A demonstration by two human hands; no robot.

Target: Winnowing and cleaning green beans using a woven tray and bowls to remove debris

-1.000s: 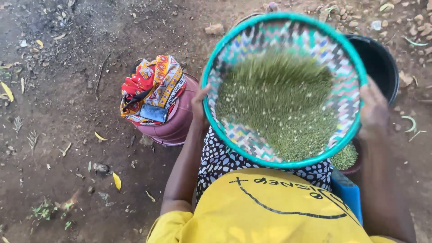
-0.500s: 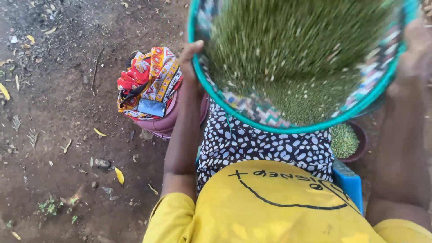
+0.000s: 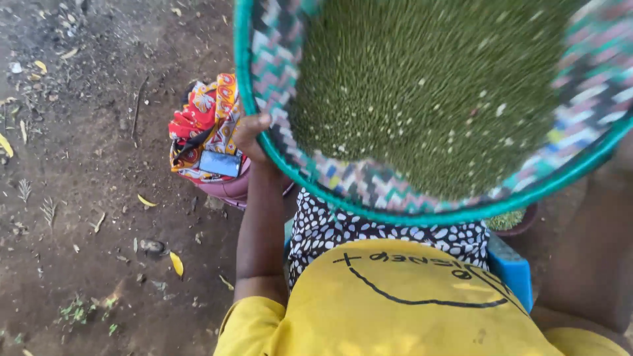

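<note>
I hold a round woven tray (image 3: 369,188) with a teal rim, raised close to my face and tilted. A heap of small green grains (image 3: 428,92) with a few pale specks fills it. My left hand (image 3: 254,135) grips the tray's left rim, thumb over the edge. My right hand (image 3: 625,155) shows only as a sliver at the frame's right edge by the tray's right rim, with its forearm below. Below the tray are my yellow shirt (image 3: 395,310) and a black-and-white spotted cloth (image 3: 343,231) on my lap.
A maroon bucket (image 3: 227,191) to my left is covered by a bright patterned cloth (image 3: 204,118) with a dark phone (image 3: 219,163) on top. A bowl of green grains (image 3: 508,221) peeks out under the tray, next to a blue box (image 3: 511,270). Bare dirt with dry leaves lies at left.
The tray has risen toward the camera and now fills the upper right. It hides the dark pot seen earlier. The grains have spread across the tray.
</note>
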